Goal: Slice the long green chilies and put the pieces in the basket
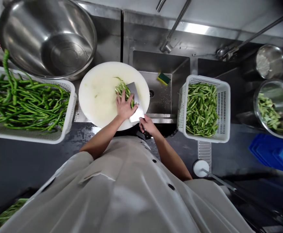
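My right hand (148,125) is closed round the dark handle of a cleaver (136,111). The cleaver's broad blade lies over the right part of a round white cutting board (95,106), tilted away from me. Against the blade's left side is a small heap of cut green peppers (122,86). My left hand (125,106) rests on this heap with its fingers spread, and its thumb reaches the blade. Part of the heap is hidden under the left fingers.
Left stands a white basket (70,111) of whole long green peppers, behind it a big steel bowl (46,42). A sink (159,94) with a sponge (164,79) lies right of the board. Further right are a basket (224,129) of cut peppers and a steel pot (275,84).
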`<action>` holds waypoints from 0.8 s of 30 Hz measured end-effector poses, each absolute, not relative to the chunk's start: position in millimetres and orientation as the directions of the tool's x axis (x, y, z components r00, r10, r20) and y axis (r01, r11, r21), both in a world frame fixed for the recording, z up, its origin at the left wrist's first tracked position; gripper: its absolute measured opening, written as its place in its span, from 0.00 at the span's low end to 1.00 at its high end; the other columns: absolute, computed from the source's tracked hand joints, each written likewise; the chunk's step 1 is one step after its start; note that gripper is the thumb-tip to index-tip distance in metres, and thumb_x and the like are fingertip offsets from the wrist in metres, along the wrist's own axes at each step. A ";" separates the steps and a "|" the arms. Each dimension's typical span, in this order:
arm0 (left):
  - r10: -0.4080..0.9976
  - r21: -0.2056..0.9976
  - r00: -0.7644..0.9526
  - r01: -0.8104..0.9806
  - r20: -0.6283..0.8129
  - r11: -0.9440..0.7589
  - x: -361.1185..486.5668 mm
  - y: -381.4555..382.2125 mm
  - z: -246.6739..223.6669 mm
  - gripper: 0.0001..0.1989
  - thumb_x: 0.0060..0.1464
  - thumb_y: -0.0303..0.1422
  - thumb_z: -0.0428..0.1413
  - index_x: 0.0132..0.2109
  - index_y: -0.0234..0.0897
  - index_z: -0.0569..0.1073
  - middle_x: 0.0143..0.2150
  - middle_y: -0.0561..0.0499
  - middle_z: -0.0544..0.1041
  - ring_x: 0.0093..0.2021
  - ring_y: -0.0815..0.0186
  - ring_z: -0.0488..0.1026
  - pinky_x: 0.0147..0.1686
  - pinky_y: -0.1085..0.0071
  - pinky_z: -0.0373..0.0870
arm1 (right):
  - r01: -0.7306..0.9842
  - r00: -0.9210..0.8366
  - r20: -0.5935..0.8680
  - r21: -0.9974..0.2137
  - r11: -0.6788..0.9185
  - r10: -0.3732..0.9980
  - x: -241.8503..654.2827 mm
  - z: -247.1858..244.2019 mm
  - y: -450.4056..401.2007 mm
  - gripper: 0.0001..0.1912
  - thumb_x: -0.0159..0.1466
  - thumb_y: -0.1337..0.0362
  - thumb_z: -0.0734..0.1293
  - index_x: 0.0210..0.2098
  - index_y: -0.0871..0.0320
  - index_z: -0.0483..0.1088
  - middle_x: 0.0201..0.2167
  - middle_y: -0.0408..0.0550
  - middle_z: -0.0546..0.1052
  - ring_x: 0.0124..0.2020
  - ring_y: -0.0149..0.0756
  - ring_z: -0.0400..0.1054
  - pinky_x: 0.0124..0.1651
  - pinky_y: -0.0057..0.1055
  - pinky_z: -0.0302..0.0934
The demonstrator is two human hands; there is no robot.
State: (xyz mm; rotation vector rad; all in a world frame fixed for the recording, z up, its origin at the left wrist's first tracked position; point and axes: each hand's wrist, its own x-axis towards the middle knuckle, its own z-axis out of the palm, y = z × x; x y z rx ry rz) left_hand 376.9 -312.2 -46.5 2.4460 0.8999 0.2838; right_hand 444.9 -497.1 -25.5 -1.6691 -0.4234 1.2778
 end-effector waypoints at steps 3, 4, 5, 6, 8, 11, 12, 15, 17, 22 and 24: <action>0.714 0.559 0.694 0.556 0.097 -0.615 366.2 -310.9 -50.1 0.31 0.64 0.49 0.57 0.67 0.37 0.72 0.78 0.37 0.54 0.78 0.39 0.47 0.76 0.42 0.47 | -0.257 0.287 -0.524 -0.848 -0.463 0.802 428.6 -27.1 -481.7 0.17 0.68 0.45 0.64 0.42 0.50 0.57 0.16 0.28 0.65 0.11 0.27 0.57 0.14 0.24 0.51; 0.732 0.564 0.671 0.561 0.118 -0.605 361.5 -310.3 -50.7 0.30 0.64 0.48 0.57 0.66 0.36 0.72 0.78 0.37 0.55 0.78 0.41 0.48 0.76 0.43 0.46 | -0.261 0.251 -0.518 -0.850 -0.458 0.818 425.3 -27.8 -479.7 0.17 0.69 0.46 0.64 0.42 0.50 0.57 0.16 0.28 0.65 0.11 0.27 0.58 0.14 0.23 0.51; 0.750 0.568 0.648 0.570 0.135 -0.594 356.7 -310.0 -50.4 0.29 0.64 0.46 0.56 0.65 0.36 0.73 0.77 0.37 0.55 0.78 0.42 0.49 0.76 0.43 0.46 | -0.266 0.216 -0.512 -0.850 -0.454 0.832 423.1 -28.6 -478.6 0.16 0.69 0.47 0.64 0.42 0.51 0.57 0.16 0.27 0.65 0.11 0.27 0.58 0.14 0.23 0.51; 0.766 0.569 0.626 0.580 0.147 -0.583 352.3 -310.0 -49.1 0.28 0.64 0.46 0.56 0.65 0.36 0.73 0.77 0.36 0.56 0.78 0.42 0.50 0.76 0.42 0.46 | -0.270 0.183 -0.506 -0.850 -0.451 0.843 421.8 -29.4 -478.3 0.16 0.69 0.47 0.64 0.42 0.51 0.58 0.17 0.27 0.65 0.11 0.26 0.58 0.15 0.23 0.51; 0.786 0.563 0.596 0.598 0.165 -0.571 346.0 -311.8 -43.3 0.27 0.63 0.45 0.56 0.63 0.36 0.73 0.76 0.36 0.57 0.78 0.42 0.51 0.76 0.41 0.46 | -0.283 0.137 -0.491 -0.852 -0.441 0.860 421.3 -30.4 -479.8 0.16 0.69 0.48 0.64 0.41 0.51 0.57 0.17 0.27 0.65 0.11 0.26 0.58 0.15 0.23 0.52; 0.768 0.531 0.607 0.590 0.204 -0.608 350.1 -319.9 -27.9 0.27 0.62 0.45 0.57 0.63 0.36 0.74 0.76 0.36 0.58 0.78 0.41 0.51 0.76 0.39 0.47 | -0.319 0.129 -0.454 -0.861 -0.396 0.882 426.2 -27.3 -489.5 0.16 0.69 0.47 0.63 0.41 0.51 0.57 0.17 0.27 0.65 0.12 0.25 0.58 0.15 0.22 0.53; 0.748 0.521 0.625 0.573 0.223 -0.633 356.5 -324.5 -21.5 0.27 0.62 0.46 0.58 0.63 0.36 0.74 0.76 0.36 0.58 0.78 0.40 0.50 0.76 0.39 0.46 | -0.333 0.145 -0.441 -0.865 -0.376 0.886 429.8 -24.5 -495.8 0.16 0.69 0.47 0.63 0.41 0.52 0.57 0.18 0.27 0.66 0.12 0.25 0.58 0.16 0.22 0.53; 0.661 0.513 0.694 0.471 0.286 -0.717 392.8 -347.0 0.0 0.28 0.61 0.47 0.59 0.63 0.37 0.74 0.76 0.36 0.57 0.79 0.38 0.47 0.76 0.38 0.44 | -0.369 0.262 -0.412 -0.878 -0.304 0.873 447.0 -9.9 -526.6 0.18 0.69 0.45 0.63 0.40 0.51 0.57 0.18 0.28 0.66 0.12 0.25 0.58 0.15 0.22 0.53; 0.573 0.532 0.756 0.359 0.317 -0.767 429.8 -372.4 14.9 0.28 0.61 0.48 0.60 0.63 0.39 0.74 0.77 0.38 0.56 0.79 0.37 0.44 0.76 0.37 0.44 | -0.393 0.380 -0.401 -0.886 -0.247 0.833 461.5 4.2 -556.4 0.20 0.69 0.43 0.63 0.38 0.51 0.56 0.18 0.28 0.66 0.12 0.25 0.58 0.15 0.22 0.53; 0.223 0.605 0.906 -0.044 0.359 -0.795 549.5 -469.3 33.9 0.27 0.64 0.49 0.58 0.63 0.39 0.73 0.77 0.37 0.55 0.78 0.37 0.48 0.75 0.36 0.46 | -0.438 0.742 -0.418 -0.894 -0.094 0.524 487.4 40.2 -646.3 0.22 0.68 0.41 0.66 0.39 0.51 0.57 0.18 0.28 0.66 0.12 0.25 0.58 0.14 0.23 0.53; 0.118 0.635 0.928 -0.146 0.354 -0.759 603.7 -506.7 26.8 0.27 0.66 0.49 0.56 0.64 0.39 0.73 0.78 0.37 0.53 0.78 0.38 0.49 0.75 0.36 0.47 | -0.446 0.827 -0.430 -0.894 -0.042 0.363 487.5 48.0 -681.1 0.22 0.68 0.41 0.67 0.38 0.51 0.57 0.18 0.29 0.66 0.11 0.26 0.59 0.13 0.23 0.52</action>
